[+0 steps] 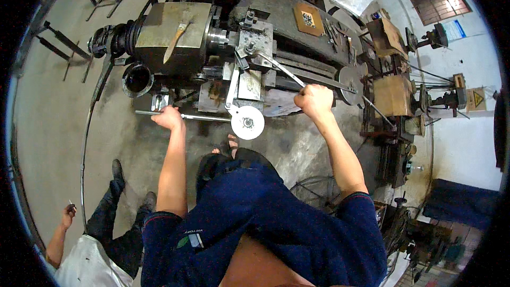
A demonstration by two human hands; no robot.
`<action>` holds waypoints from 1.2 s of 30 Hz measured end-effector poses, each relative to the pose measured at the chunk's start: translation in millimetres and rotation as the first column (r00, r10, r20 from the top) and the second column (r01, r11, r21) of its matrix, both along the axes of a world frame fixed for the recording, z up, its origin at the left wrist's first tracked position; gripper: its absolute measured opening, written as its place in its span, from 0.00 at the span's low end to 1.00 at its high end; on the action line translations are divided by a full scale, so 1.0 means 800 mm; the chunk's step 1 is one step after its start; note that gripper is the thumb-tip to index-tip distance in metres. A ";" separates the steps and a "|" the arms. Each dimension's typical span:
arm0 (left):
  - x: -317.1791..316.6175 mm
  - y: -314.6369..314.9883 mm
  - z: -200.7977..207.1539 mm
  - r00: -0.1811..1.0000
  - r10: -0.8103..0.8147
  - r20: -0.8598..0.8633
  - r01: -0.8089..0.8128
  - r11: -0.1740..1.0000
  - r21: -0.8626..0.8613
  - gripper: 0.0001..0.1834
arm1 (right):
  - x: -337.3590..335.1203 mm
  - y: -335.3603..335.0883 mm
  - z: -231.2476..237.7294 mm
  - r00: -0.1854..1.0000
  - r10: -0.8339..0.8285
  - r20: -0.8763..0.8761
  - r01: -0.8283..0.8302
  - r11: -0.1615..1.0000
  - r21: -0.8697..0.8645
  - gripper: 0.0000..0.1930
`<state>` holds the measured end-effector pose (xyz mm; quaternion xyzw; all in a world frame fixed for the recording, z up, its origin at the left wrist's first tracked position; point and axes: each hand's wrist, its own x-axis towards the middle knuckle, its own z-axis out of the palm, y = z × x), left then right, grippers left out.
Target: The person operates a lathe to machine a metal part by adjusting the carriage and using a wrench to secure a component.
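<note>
Navy shirt [255,196]; slim, straight silver rod [206,118]; grey lever [281,68], seemingly steel.

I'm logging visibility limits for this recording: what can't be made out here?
All in the head view:
Part of the steel rod: covered by the left hand.
Part of the metal handle: covered by the right hand.
Small parts on the brown board: too small to identify.
The co-worker: cut off by the lower edge.
</note>
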<state>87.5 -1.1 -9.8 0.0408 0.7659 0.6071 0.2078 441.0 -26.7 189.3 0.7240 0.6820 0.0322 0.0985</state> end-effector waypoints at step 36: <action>-0.003 -0.006 -0.004 0.998 -0.011 -0.066 0.014 0.999 0.039 0.12 | 0.120 0.220 0.022 0.603 0.769 0.210 -0.701 0.637 -0.321 0.08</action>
